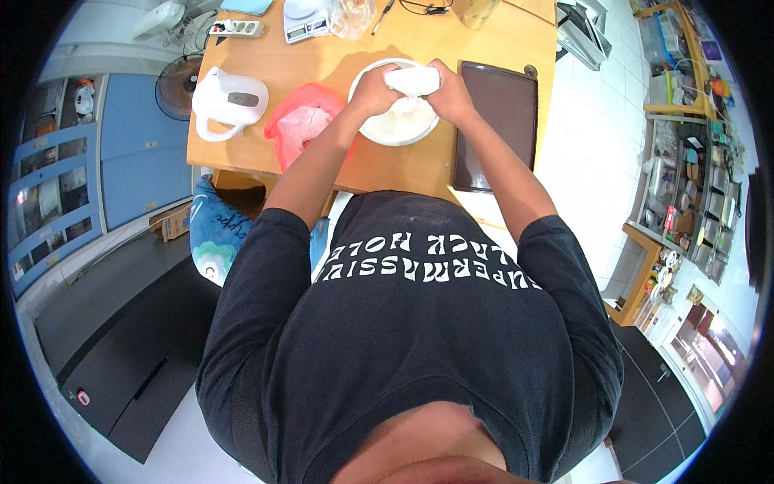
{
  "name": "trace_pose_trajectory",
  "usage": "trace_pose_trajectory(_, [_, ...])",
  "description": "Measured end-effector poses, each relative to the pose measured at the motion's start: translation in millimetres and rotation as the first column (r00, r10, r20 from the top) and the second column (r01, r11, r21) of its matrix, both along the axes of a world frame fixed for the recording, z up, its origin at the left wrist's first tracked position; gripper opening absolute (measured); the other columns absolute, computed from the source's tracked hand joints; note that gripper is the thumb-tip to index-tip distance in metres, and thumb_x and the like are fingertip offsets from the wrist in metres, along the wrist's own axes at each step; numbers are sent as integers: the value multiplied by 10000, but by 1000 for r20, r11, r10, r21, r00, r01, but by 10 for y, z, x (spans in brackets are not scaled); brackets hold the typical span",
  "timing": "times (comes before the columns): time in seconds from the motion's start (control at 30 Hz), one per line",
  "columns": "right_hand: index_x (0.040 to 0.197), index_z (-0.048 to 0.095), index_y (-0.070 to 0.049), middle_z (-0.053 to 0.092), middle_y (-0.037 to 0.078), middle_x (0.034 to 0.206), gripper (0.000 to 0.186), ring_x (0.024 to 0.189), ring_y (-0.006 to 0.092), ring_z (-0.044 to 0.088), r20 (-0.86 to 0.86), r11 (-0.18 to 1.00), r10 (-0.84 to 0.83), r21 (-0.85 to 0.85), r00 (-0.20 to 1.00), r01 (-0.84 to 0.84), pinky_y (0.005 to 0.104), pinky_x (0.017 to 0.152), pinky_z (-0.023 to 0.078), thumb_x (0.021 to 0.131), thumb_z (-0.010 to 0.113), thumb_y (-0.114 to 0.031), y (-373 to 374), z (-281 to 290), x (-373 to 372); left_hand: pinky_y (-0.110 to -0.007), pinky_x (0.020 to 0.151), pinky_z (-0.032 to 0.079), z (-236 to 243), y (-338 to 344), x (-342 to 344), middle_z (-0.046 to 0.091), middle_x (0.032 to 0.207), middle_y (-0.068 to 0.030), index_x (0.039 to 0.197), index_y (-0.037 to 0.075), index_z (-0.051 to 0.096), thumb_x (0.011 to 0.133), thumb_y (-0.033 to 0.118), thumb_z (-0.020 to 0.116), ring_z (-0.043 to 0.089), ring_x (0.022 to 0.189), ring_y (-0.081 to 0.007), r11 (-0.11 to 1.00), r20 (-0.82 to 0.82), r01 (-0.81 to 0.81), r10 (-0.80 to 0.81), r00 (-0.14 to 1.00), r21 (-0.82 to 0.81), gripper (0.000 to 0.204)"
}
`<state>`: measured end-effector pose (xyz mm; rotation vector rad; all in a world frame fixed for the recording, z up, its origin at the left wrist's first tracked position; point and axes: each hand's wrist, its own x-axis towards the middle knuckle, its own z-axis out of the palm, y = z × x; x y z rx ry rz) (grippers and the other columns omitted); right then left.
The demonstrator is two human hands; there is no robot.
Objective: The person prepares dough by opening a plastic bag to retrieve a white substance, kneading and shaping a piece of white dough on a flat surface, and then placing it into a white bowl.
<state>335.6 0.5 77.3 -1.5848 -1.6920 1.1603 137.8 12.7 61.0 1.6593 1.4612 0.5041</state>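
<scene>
Over a white round bowl (372,135), my left hand (376,92) and my right hand (451,90) grip a white, rounded thing (414,80) from its two sides. Whether it is a soft lump or a small container cannot be told from here. Pale, lumpy material (409,107) shows just below it, above the whitish contents of the bowl (395,126). Both hands have their fingers closed, partly hidden behind the white thing. Beside my left forearm lies an opened red plastic bag (284,121) with white powder (302,123) in it.
A dark brown tray (496,121) lies right of the bowl on the wooden table (242,156). At the left stands a white electric kettle (211,93). Toward the far edge are a kitchen scale (305,22), a clear plastic bag (352,16) and a power strip (237,29).
</scene>
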Motion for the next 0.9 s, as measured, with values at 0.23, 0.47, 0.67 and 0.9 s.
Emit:
trace_pose_trajectory(0.23, [1088, 603, -48, 730, 205, 1027, 297, 1002, 365, 717, -22, 998, -23, 65, 999, 24, 426, 826, 542, 823, 737, -50, 45, 35, -55, -389, 913, 544, 135, 50, 71, 746, 1124, -137, 1189, 93, 703, 761, 159, 828, 708, 1069, -290, 998, 8, -57, 58, 998, -28, 452])
trace_pose_trajectory(0.47, [1087, 603, -48, 726, 212, 1029, 302, 1003, 356, 718, 9, 993, -98, 73, 995, 98, 433, 829, 538, 822, 743, -78, 27, 126, -84, -373, 881, 554, 91, 23, 37, 753, 1084, -129, 1155, 51, 696, 772, 116, 823, 725, 1025, -257, 996, 95, 6, -15, 995, 87, 408])
trace_pose_trajectory(0.67, [1102, 592, -38, 724, 218, 1043, 325, 1022, 383, 709, -2, 992, -108, 72, 994, 107, 438, 844, 543, 817, 744, -73, 15, 90, -112, -366, 894, 538, 200, 63, 49, 739, 1096, -137, 1139, 43, 669, 744, 86, 845, 708, 1036, -259, 998, 31, -53, 52, 998, 33, 435])
trace_pose_trajectory(0.9, [1106, 585, -39, 723, 223, 1053, 343, 1026, 378, 709, -27, 997, -65, 51, 998, 66, 432, 841, 542, 816, 755, -106, 54, -33, -104, -377, 908, 539, 173, 30, 57, 738, 1141, -139, 1194, 65, 667, 754, 107, 842, 703, 1081, -267, 999, 12, -36, 36, 999, 16, 475])
